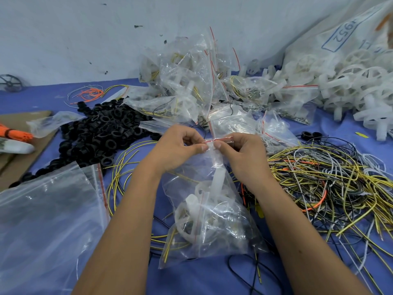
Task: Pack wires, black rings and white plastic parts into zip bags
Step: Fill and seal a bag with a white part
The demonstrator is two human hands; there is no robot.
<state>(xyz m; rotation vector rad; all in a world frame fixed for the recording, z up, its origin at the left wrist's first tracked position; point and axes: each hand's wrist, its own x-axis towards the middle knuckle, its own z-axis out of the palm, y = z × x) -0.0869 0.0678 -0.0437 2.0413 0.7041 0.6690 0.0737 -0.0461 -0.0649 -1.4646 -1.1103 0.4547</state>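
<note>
My left hand (pixel 180 143) and right hand (pixel 236 150) both pinch the bag (pixel 212 213) by its red zip strip, filled pouch hanging below my grip. I judge I'm sealing; next, press thumbs outward along the strip.

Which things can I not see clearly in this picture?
- Head view: the seal of the zip bag, covered by the left hand and right hand pinching it.
- Black rings inside that bag: blurred by crumpled plastic, no count possible.
- Empty bags: cut by the left edge.
- Printed sack: label cut by the top right edge.
</note>
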